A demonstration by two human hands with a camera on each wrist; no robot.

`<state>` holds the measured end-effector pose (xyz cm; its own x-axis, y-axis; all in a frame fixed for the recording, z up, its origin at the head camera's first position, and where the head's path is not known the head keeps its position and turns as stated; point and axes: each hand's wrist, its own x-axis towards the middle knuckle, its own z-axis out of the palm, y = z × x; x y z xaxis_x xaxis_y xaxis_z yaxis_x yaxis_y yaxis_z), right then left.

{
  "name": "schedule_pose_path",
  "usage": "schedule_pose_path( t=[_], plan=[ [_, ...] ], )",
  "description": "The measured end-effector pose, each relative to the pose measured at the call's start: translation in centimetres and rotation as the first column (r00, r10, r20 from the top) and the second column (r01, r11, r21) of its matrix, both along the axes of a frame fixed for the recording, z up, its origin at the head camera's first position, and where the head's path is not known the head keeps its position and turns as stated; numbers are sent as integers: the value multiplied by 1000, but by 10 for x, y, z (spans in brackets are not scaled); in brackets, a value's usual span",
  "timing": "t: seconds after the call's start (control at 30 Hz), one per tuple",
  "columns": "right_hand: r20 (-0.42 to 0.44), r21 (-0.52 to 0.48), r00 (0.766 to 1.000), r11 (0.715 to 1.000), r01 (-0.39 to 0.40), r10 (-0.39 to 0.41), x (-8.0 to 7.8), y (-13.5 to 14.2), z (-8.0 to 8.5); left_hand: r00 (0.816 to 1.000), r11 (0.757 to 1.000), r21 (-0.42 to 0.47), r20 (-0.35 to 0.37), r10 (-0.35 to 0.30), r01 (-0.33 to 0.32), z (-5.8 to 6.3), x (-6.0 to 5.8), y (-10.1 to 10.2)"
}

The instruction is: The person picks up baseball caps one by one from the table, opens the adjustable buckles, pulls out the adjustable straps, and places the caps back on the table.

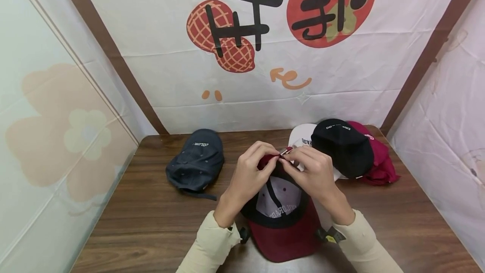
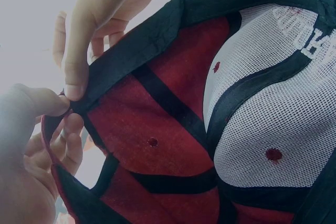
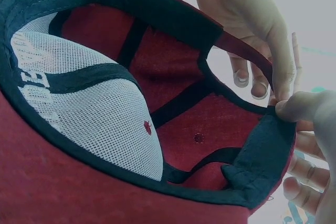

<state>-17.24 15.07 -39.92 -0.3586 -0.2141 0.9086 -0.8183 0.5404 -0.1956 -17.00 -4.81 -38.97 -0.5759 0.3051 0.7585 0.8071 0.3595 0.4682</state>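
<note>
A dark red baseball cap [image 1: 283, 241] is held with its opening facing up and its brim pointing toward me. Inside it show a white mesh panel [image 2: 262, 98], a black sweatband [image 3: 152, 11] and black seam tape. My left hand [image 1: 251, 174] pinches the strap [image 3: 247, 53] at the back of the cap between thumb and fingertips. Close beside it, my right hand [image 1: 312, 174] pinches the strap's other side, by the end of the sweatband. A small metal buckle [image 1: 285, 152] shows between the two hands' fingertips.
A dark grey-blue cap [image 1: 197, 161] lies on the wooden table [image 1: 144, 222] at the left. On the right, a black cap [image 1: 341, 148] overlaps a white cap [image 1: 301, 134] and a crimson cap [image 1: 382, 163]. A printed cloth [image 1: 159, 75] hangs behind the table.
</note>
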Motion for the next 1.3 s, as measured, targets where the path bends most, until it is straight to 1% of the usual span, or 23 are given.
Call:
schedule_pose_path(
  t=[0.33, 0.57, 1.0, 1.3],
  plan=[
    [-3, 1, 1000, 1000, 11, -11, 0, 0, 0, 1000, 1000, 7, 2, 1, -2, -2, 0, -1],
    [-4, -9, 1000, 1000, 18, -18, -1, 1, 0, 1000, 1000, 31, 15, -2, 1, -2, 0, -1],
    [4, -10, 1000, 1000, 20, -20, -1, 4, 0, 1000, 999, 40, 10, -5, 4, -4, -2, -1],
    [10, -15, 1000, 1000, 16, -16, -2, 5, 1, 1000, 999, 42, 9, 9, -9, -3, -1, -4]
  ],
)
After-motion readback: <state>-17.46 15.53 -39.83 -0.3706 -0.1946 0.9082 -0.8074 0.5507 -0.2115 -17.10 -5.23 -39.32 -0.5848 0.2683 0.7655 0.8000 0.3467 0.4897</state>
